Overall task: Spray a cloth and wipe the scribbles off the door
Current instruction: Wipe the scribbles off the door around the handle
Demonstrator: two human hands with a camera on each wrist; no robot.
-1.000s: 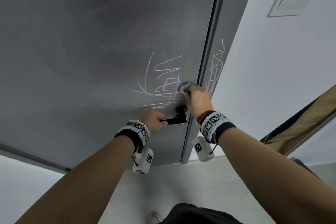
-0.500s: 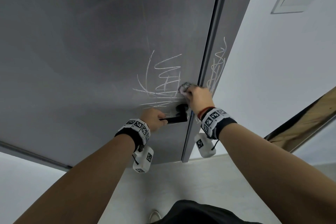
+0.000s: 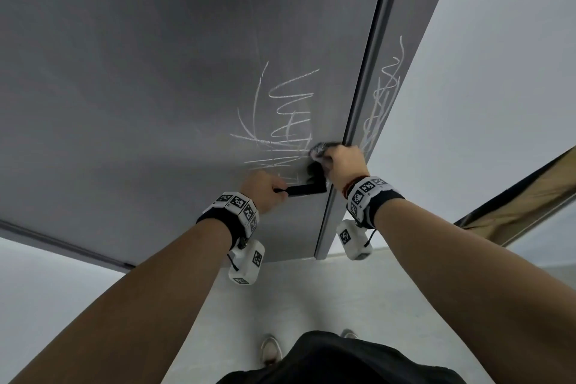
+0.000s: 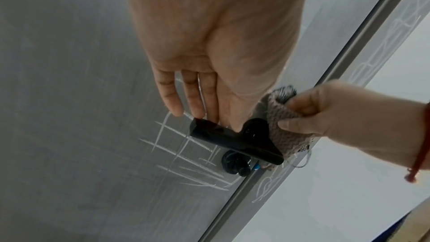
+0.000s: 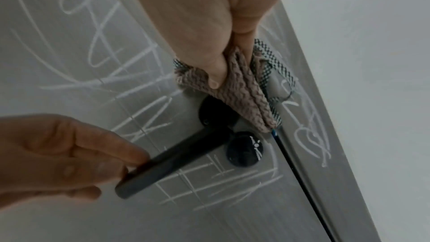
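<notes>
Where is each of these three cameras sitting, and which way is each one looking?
Head: worn on the head, looking down at the door; both forearms, a shoe show.
Left wrist: along the left hand, which holds the black handle.
Right wrist: along the right hand, which grips the cloth.
Shared: both wrist views show the handle, the cloth, the scribbles and both hands.
</notes>
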